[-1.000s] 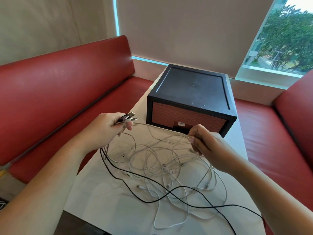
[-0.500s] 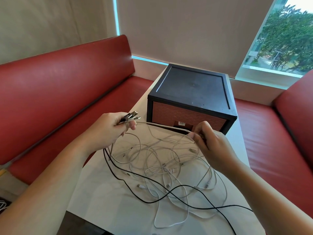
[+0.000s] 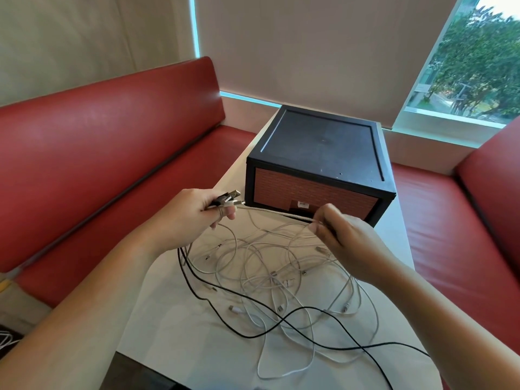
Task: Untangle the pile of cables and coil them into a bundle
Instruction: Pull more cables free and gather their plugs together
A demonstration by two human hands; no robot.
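Note:
A tangled pile of white cables (image 3: pixel 281 277) lies on the white table (image 3: pixel 174 333), with one long black cable (image 3: pixel 253 333) looping through it toward the front right. My left hand (image 3: pixel 194 212) is held above the pile's left side, closed around a bunch of cable ends whose USB plugs (image 3: pixel 229 199) stick out past my thumb. My right hand (image 3: pixel 340 237) pinches a white cable (image 3: pixel 275 213) that runs almost taut from the left hand. Loops hang from both hands down into the pile.
A black box with a brick-pattern front (image 3: pixel 318 164) stands on the table just behind my hands. Red bench seats (image 3: pixel 98 164) flank the table on the left and right (image 3: pixel 478 220). The table's front edge (image 3: pixel 168 370) is near me.
My right hand has lifted and slid right along the white cable, drawing it taut between the hands. My left hand has risen slightly with the plugs.

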